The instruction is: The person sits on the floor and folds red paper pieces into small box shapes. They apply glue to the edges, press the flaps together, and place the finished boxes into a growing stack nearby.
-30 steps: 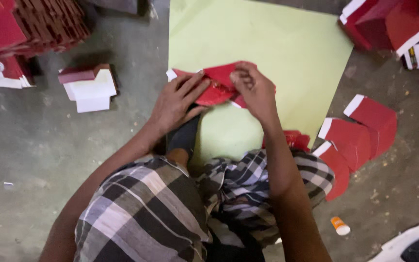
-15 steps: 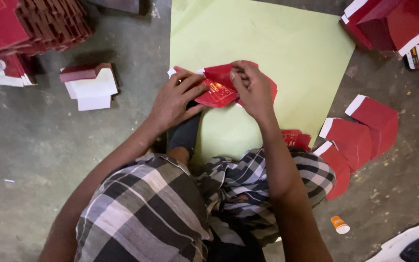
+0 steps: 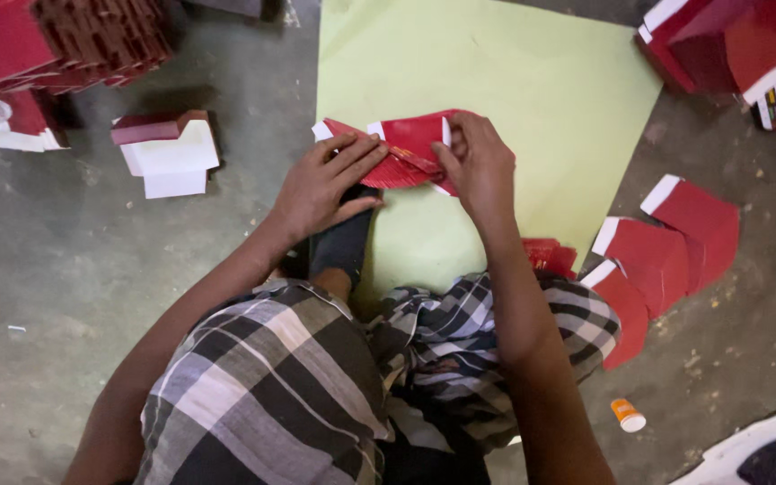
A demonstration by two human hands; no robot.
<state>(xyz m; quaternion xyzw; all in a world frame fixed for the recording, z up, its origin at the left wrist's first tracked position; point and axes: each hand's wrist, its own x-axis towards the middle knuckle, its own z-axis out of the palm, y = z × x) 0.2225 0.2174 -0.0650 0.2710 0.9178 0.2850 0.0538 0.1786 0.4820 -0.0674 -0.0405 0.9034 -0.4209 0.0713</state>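
Two hands work a fan of red cards [image 3: 410, 148] over a pale green sheet [image 3: 532, 99] spread on the grey floor [image 3: 74, 269]. Left hand [image 3: 325, 184] lies flat, fingers extended and pressed onto the left part of the fan, not clenched. Right hand [image 3: 480, 164] pinches the fan's right part between thumb and fingertips, its back toward the camera. White edges of the cards show at the fan's left tip and near the right thumb. Seated person's checked cloth [image 3: 316, 377] fills the lower centre, with a dark foot [image 3: 343, 242] just below the fan. Loose red cards with white flaps [image 3: 666, 251] lie on the floor to the right, partly overlapping one another. Small stack of red-and-white cards [image 3: 168, 153] sits to the left, apart from the sheet; larger red piles [image 3: 56, 40] occupy the upper left corner. Small orange-capped bottle [image 3: 628, 416] lies at lower right.
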